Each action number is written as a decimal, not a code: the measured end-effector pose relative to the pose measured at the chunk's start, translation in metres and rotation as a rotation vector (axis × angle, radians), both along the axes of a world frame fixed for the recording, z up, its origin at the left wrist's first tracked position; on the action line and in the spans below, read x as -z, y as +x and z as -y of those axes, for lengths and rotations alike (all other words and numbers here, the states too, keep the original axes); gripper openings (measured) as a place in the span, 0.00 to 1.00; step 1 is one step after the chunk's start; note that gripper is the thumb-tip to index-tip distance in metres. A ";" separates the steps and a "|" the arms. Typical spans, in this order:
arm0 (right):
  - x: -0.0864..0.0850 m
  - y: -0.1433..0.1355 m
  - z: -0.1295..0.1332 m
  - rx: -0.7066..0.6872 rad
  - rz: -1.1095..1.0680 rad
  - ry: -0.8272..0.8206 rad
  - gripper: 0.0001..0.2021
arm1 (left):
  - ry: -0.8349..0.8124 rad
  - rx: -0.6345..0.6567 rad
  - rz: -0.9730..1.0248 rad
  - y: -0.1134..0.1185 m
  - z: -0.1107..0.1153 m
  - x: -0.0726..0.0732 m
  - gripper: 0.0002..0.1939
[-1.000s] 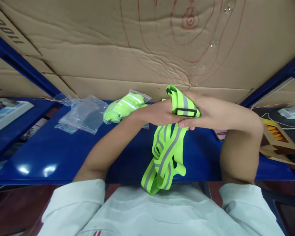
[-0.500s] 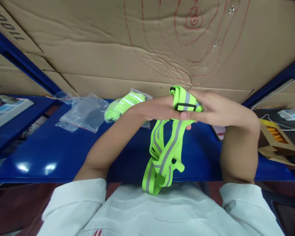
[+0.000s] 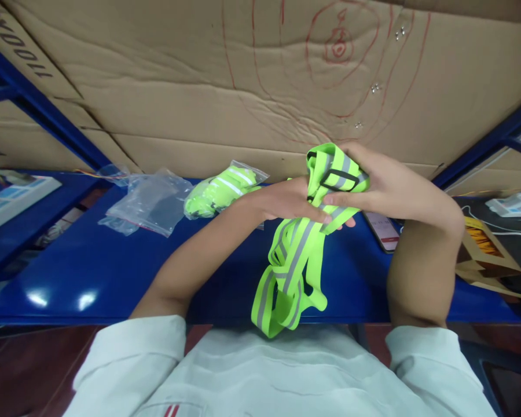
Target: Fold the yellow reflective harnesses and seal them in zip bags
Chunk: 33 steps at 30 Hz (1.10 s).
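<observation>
A neon green strap with grey stripes (image 3: 301, 255) is bunched at the top and hangs in loops down over the front edge of the blue shelf. My right hand (image 3: 362, 188) grips the bunched part from the right, its thumb across the front below a black buckle (image 3: 339, 180). From the left, my left hand (image 3: 297, 201) holds the strap just below the bundle, partly hidden behind it. A clear bag with a similar green item (image 3: 221, 190) lies behind my left wrist.
Crumpled clear plastic bags (image 3: 150, 200) lie left on the blue shelf (image 3: 113, 272). A phone (image 3: 382, 230) rests beside my right forearm. At the right is an open cardboard box (image 3: 486, 255). A large cardboard sheet (image 3: 165, 87) stands behind.
The bunched strap has turned and spread, with its buckle now tilted and more exposed. My right hand has shifted slightly right, and more of the phone shows.
</observation>
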State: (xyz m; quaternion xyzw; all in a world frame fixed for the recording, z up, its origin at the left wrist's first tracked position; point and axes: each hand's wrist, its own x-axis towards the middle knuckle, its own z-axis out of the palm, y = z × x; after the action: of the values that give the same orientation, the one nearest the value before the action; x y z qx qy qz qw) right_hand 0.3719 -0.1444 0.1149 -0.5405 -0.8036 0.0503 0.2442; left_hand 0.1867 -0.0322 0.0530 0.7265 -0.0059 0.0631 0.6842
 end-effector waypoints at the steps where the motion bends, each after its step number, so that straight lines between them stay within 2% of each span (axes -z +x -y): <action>1: 0.001 0.000 -0.001 -0.014 -0.004 -0.007 0.34 | 0.007 -0.010 0.002 0.000 -0.001 0.000 0.19; 6: 0.002 -0.001 0.000 -0.044 -0.036 -0.001 0.44 | 0.090 0.015 0.024 0.001 0.000 -0.003 0.19; 9: 0.000 -0.003 0.000 -0.014 -0.066 0.041 0.43 | 0.164 0.031 0.047 -0.002 0.002 -0.009 0.20; 12: -0.002 -0.004 0.000 0.002 -0.090 0.024 0.42 | 0.199 0.067 0.050 -0.005 0.001 -0.013 0.27; 16: -0.002 -0.005 0.002 -0.024 -0.116 -0.051 0.45 | 0.249 0.151 0.079 -0.003 -0.002 -0.012 0.21; 18: -0.001 -0.007 0.002 -0.028 -0.124 -0.051 0.47 | 0.255 0.091 0.114 0.000 0.000 -0.009 0.15; 20: -0.001 -0.008 0.001 -0.023 -0.120 -0.005 0.45 | 0.215 -0.048 0.132 0.004 0.005 -0.007 0.11; 23: -0.001 -0.011 -0.001 -0.005 -0.102 0.076 0.36 | 0.138 -0.209 0.112 0.006 0.011 -0.006 0.13; 24: -0.002 -0.011 -0.001 0.002 -0.099 0.086 0.33 | 0.131 -0.199 0.095 0.005 0.011 -0.007 0.15; 28: -0.007 -0.012 0.001 0.061 -0.124 0.107 0.27 | 0.070 0.013 0.060 0.000 0.003 -0.008 0.24; 30: -0.009 -0.012 0.002 0.084 -0.138 0.117 0.26 | 0.030 0.034 0.066 0.000 -0.001 -0.007 0.25; 33: -0.008 -0.010 0.001 0.081 -0.134 0.118 0.28 | 0.067 0.012 0.065 0.001 -0.005 -0.004 0.24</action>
State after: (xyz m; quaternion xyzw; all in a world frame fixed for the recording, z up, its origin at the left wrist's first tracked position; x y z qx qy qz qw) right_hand 0.3618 -0.1451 0.1225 -0.5525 -0.7646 0.0293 0.3305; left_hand 0.1880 -0.0269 0.0566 0.7465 -0.0348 0.0822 0.6594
